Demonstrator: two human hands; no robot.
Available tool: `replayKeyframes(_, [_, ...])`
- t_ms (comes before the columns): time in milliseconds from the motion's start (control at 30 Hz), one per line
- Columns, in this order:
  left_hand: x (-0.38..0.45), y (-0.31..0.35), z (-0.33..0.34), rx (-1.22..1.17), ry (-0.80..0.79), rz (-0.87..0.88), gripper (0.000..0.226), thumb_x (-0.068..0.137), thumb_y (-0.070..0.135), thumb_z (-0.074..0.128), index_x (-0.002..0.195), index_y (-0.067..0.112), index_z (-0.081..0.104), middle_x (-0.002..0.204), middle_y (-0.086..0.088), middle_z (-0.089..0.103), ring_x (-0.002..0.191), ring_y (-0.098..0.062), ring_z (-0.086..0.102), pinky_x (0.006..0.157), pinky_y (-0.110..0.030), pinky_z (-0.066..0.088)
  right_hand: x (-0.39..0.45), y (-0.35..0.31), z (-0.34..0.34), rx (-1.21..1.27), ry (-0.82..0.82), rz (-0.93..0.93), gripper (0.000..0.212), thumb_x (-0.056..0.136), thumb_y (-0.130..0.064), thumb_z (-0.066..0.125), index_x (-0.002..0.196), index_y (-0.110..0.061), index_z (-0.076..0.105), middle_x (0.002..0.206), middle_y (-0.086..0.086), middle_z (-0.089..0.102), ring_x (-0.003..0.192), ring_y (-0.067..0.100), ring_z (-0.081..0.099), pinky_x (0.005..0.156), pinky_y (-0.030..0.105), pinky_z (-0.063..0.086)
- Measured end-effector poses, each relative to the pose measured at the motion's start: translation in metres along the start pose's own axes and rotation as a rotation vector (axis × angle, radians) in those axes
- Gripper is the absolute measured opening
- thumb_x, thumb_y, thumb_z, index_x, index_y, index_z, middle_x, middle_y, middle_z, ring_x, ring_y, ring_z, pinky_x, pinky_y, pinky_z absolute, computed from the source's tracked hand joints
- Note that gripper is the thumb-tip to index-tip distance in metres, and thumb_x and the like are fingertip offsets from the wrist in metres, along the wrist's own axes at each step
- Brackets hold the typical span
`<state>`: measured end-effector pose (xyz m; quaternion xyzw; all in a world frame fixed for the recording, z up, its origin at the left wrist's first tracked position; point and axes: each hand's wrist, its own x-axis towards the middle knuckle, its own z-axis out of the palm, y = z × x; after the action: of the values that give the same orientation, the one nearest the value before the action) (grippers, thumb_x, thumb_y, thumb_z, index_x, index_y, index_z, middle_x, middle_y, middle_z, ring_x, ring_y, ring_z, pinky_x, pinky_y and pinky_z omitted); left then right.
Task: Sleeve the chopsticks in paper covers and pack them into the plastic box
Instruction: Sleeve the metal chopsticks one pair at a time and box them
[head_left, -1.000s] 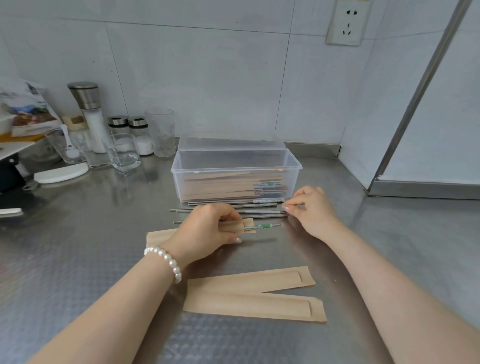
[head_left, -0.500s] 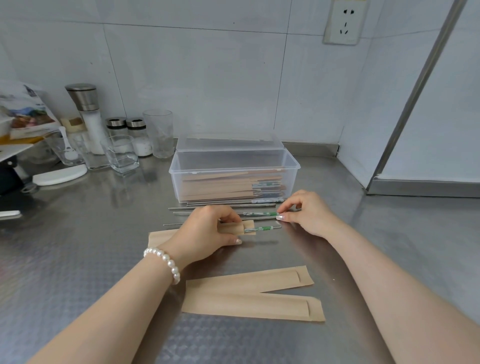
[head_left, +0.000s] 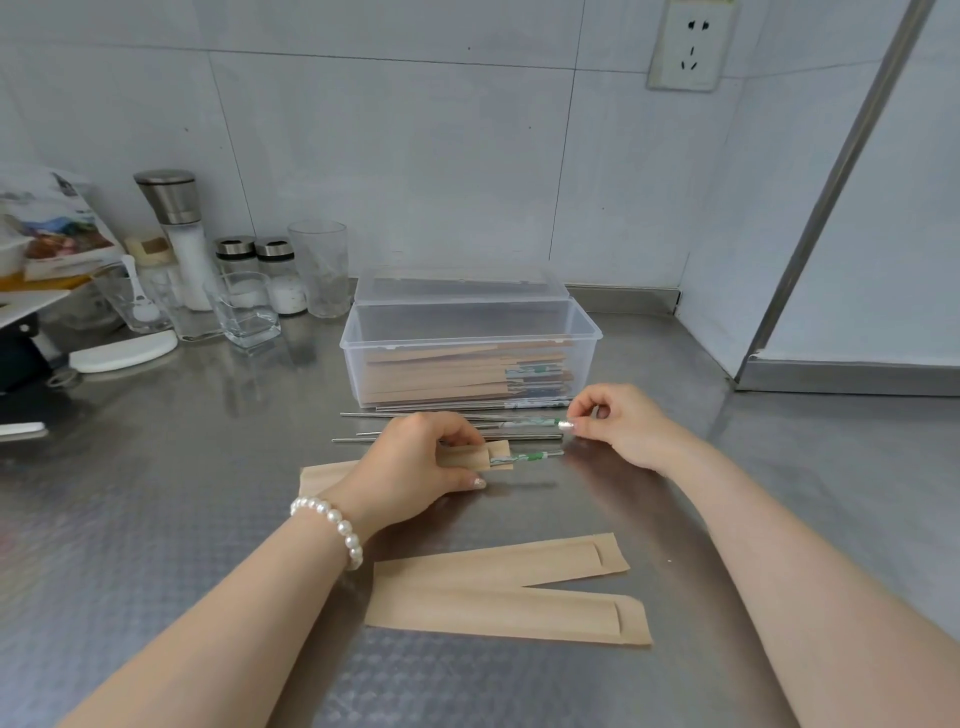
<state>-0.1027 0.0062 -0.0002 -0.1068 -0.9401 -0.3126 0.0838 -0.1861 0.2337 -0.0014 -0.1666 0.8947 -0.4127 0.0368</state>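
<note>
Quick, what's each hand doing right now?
Left hand: closed, holding a paper sleeve with one chopstick partly inside.
Right hand: closed, pinching the end of a second chopstick.

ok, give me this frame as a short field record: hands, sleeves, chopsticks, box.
left hand: grips the paper sleeve on the counter, one chopstick partly in
right hand: pinches the end of a second chopstick
loose chopsticks: several, lying in front of the box
empty sleeves: two, near edge, open ends to the right
plastic box: open, sleeved pairs stacked inside
lid: behind the box
</note>
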Motion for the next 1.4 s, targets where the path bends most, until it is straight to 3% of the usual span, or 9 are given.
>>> replayKeyframes(100, [0.0,-0.001,0.001,0.0,0.013,-0.005,0.036,0.067,0.024,0.079,0.1,0.023,0.065,0.089,0.009,0.06,0.084,-0.009,0.051,0.072,-0.015,0.033,-0.001,0.0,-0.006,0.379,0.166,-0.017,0.019,0.089,-0.004,0.057,0.073,-0.015,0.055,0.062,-0.002,0.054,0.049,-0.001,0.045,0.054,0.013,0.035])
replayKeyframes(233, [0.0,0.0,0.001,-0.008,0.052,-0.017,0.035,0.066,0.023,0.08,0.099,0.023,0.065,0.086,0.011,0.059,0.079,-0.009,0.05,0.071,-0.016,0.033,-0.003,-0.003,-0.022,1.024,0.379,0.023,0.021,0.098,-0.013,0.041,0.077,-0.014,0.045,0.047,0.0,0.056,0.044,0.011,0.048,0.045,0.021,0.036])
replayKeyframes(333, [0.0,0.001,0.0,-0.011,0.089,-0.028,0.033,0.065,0.022,0.081,0.094,0.024,0.066,0.084,0.012,0.059,0.072,-0.008,0.049,0.07,-0.021,0.036,-0.004,0.001,-0.033,1.219,0.555,0.056,0.026,0.1,-0.021,0.038,0.074,-0.016,0.04,0.044,-0.002,0.051,0.041,0.011,0.042,0.041,0.016,0.031])
replayKeyframes(633, [0.001,0.0,-0.001,-0.029,0.121,-0.039,0.037,0.062,0.021,0.082,0.095,0.026,0.065,0.086,0.01,0.059,0.076,-0.011,0.049,0.071,-0.021,0.036,-0.004,0.004,-0.035,1.091,0.605,0.023,0.029,0.101,-0.022,0.035,0.073,-0.017,0.039,0.065,0.004,0.046,0.039,0.011,0.039,0.04,0.016,0.028])
replayKeyframes(867, [0.001,-0.001,-0.001,-0.029,0.134,-0.044,0.036,0.062,0.022,0.082,0.094,0.026,0.065,0.08,0.015,0.054,0.066,0.002,0.047,0.067,-0.02,0.034,-0.005,0.006,-0.037,1.097,0.659,0.03,0.029,0.1,-0.022,0.037,0.071,-0.017,0.039,0.058,0.001,0.048,0.037,0.011,0.039,0.041,0.016,0.027])
replayKeyframes(1000, [0.001,-0.002,-0.002,-0.02,0.142,-0.046,0.035,0.062,0.023,0.082,0.093,0.026,0.065,0.08,0.014,0.056,0.066,-0.001,0.048,0.066,-0.02,0.033,-0.006,0.005,-0.036,1.081,0.645,0.048,0.029,0.1,-0.021,0.037,0.072,-0.017,0.039,0.062,0.004,0.047,0.037,0.011,0.039,0.041,0.016,0.026])
replayKeyframes(1133, [0.0,0.001,-0.001,-0.025,0.146,-0.026,0.036,0.063,0.021,0.082,0.095,0.023,0.066,0.081,0.012,0.056,0.07,-0.007,0.048,0.067,-0.018,0.034,-0.006,0.001,-0.028,1.033,0.454,0.064,0.024,0.096,-0.012,0.044,0.072,-0.013,0.045,0.05,0.004,0.057,0.038,0.012,0.044,0.039,0.016,0.031])
replayKeyframes(1267, [-0.001,0.001,-0.003,-0.038,0.148,-0.025,0.035,0.064,0.021,0.081,0.095,0.023,0.066,0.077,0.018,0.053,0.066,0.002,0.048,0.06,-0.01,0.033,-0.01,-0.001,-0.021,0.887,0.176,0.132,0.02,0.089,0.0,0.051,0.07,-0.006,0.053,0.051,0.004,0.061,0.041,0.011,0.046,0.038,0.017,0.032])
replayKeyframes(1400, [-0.001,0.004,-0.002,-0.047,0.149,-0.005,0.035,0.064,0.021,0.081,0.096,0.022,0.066,0.077,0.021,0.052,0.067,0.004,0.048,0.063,-0.003,0.034,-0.012,-0.006,-0.015,0.777,0.056,0.134,0.015,0.082,0.003,0.057,0.069,-0.003,0.059,0.051,0.004,0.06,0.043,0.009,0.044,0.038,0.017,0.031])
